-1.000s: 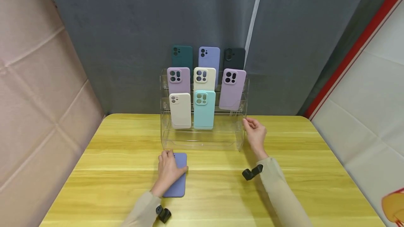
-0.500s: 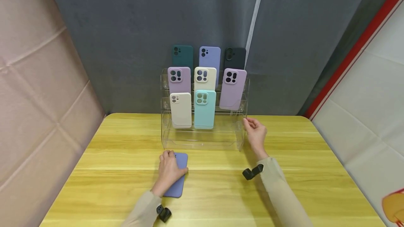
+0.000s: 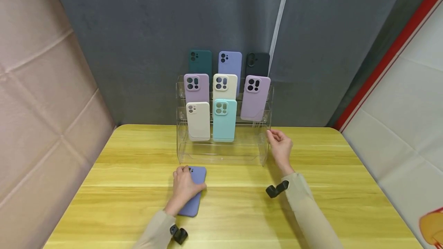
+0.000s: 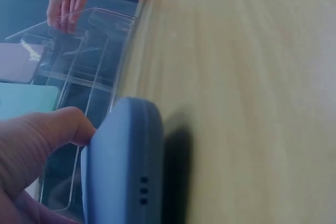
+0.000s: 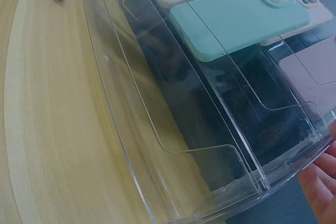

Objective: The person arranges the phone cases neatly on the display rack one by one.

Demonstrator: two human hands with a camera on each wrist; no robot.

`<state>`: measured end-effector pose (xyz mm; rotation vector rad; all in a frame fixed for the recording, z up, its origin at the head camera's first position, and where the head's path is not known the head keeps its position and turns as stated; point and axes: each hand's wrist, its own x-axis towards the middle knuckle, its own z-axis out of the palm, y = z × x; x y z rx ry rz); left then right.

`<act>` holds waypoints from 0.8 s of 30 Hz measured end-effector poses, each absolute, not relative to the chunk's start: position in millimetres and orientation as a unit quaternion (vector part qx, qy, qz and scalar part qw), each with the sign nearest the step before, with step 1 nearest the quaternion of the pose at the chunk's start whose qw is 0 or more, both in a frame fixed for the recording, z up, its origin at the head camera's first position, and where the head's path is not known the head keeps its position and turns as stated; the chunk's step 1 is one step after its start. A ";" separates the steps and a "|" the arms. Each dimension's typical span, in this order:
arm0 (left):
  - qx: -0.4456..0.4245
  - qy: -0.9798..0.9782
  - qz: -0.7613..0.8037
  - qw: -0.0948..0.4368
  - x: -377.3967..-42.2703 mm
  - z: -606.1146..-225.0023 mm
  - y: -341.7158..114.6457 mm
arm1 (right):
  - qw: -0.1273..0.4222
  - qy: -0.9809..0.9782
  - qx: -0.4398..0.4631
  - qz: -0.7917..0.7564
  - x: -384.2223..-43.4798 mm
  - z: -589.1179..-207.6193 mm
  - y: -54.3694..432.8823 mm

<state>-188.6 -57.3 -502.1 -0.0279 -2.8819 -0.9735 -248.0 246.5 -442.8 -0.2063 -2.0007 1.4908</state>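
Note:
My left hand [image 3: 185,186] grips a lavender-blue phone case [image 3: 197,199] by its sides, at the front left of the stand. In the left wrist view the case [image 4: 123,161] is seen edge-on, tilted, with its shadow beside it on the wood. My right hand [image 3: 281,147] pinches the right side edge of the clear acrylic display stand [image 3: 221,160]; its fingers [image 5: 317,182] show at that edge in the right wrist view. On the stand's tiers lean several phone cases, among them a turquoise one [image 3: 224,126], a white one [image 3: 198,126] and a lilac one [image 3: 255,101].
The stand's back row holds a dark green case [image 3: 200,60], a periwinkle case [image 3: 230,62] and a black case [image 3: 257,64]. A grey curtain [image 3: 155,49] hangs behind the wooden table [image 3: 242,210]. Cloth walls rise at both sides.
The lavender-blue case has turned slightly under my left hand, its lower end swinging left and its surface tilting. My right hand stays at the stand's edge.

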 end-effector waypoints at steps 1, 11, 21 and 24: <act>-0.009 -0.944 -0.327 0.050 -189.1 -500.9 -56.7 | 0.313 -0.759 -0.078 0.566 -247.9 -442.9 246.7; -0.038 -0.912 -0.404 0.058 -196.6 -470.8 -31.3 | 0.309 -0.762 -0.081 0.563 -247.7 -443.5 248.5; -0.082 -0.877 -0.461 0.109 -207.3 -434.6 12.3 | 0.302 -0.764 -0.073 0.566 -230.2 -417.0 234.2; -0.094 -0.868 -0.470 0.127 -213.7 -421.2 25.4 | 0.308 -0.759 -0.068 0.569 -227.8 -413.0 231.1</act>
